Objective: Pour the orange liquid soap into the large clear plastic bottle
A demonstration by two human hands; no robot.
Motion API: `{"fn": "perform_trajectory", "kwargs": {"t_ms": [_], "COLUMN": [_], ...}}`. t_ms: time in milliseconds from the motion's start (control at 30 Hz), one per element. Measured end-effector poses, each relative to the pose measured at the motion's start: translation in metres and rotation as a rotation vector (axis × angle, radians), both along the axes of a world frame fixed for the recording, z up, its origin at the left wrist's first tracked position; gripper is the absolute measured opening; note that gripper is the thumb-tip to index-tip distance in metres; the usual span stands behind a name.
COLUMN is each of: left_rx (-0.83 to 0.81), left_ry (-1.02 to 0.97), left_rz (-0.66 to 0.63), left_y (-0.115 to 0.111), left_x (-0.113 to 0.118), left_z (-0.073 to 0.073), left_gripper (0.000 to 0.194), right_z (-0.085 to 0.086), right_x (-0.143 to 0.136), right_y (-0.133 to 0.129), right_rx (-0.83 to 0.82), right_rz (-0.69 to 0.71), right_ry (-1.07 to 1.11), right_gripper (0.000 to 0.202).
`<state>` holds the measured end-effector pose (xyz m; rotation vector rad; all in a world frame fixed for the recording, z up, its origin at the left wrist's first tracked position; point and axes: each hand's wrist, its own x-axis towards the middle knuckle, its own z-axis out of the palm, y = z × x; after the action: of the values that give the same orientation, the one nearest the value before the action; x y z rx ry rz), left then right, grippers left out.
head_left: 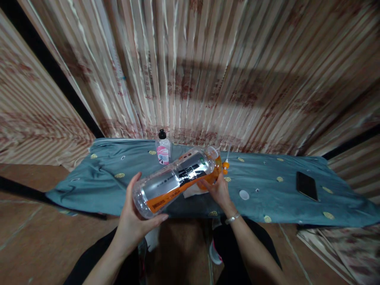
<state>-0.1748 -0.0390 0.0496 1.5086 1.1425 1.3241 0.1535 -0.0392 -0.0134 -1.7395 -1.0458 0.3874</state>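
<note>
A large clear bottle (175, 180) with a silver and orange label lies tilted in the air, its neck up to the right. My left hand (135, 213) is wrapped round its base end. My right hand (218, 190) has its fingers closed at an orange container (218, 168), just behind and beside the bottle's neck. The two mouths are close together; whether they touch is unclear. Below them a white cloth or paper (194, 192) lies on the teal cloth. An orange and white pump top (226, 166) is right of the orange container.
The teal cloth (261, 174) covers a low, long surface. On it are a clear bottle with a black cap and pink label (163, 150), a white round cap (244, 194) and a black phone (306, 185). Striped curtains (190, 79) hang behind; dark poles run at both sides.
</note>
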Motion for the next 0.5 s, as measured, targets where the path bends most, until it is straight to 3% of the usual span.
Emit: {"fn": "perform_trajectory", "kwargs": {"t_ms": [133, 300, 500], "left_rx": [-0.103, -0.091, 0.018], "left_ry": [-0.067, -0.042, 0.149], "left_rz": [-0.009, 0.012, -0.059], "left_y": [-0.008, -0.006, 0.004], "left_x": [0.004, -0.002, -0.013], "left_z": [0.007, 0.005, 0.010], "left_gripper": [0.142, 0.144, 0.106], "right_z": [0.000, -0.001, -0.005], "right_x": [0.001, 0.000, 0.001], "right_y": [0.000, 0.000, 0.002], "right_rx": [0.007, 0.009, -0.008], "right_rz": [0.011, 0.001, -0.022], "right_ry": [-0.001, -0.017, -0.041], "right_gripper": [0.085, 0.084, 0.085]}}
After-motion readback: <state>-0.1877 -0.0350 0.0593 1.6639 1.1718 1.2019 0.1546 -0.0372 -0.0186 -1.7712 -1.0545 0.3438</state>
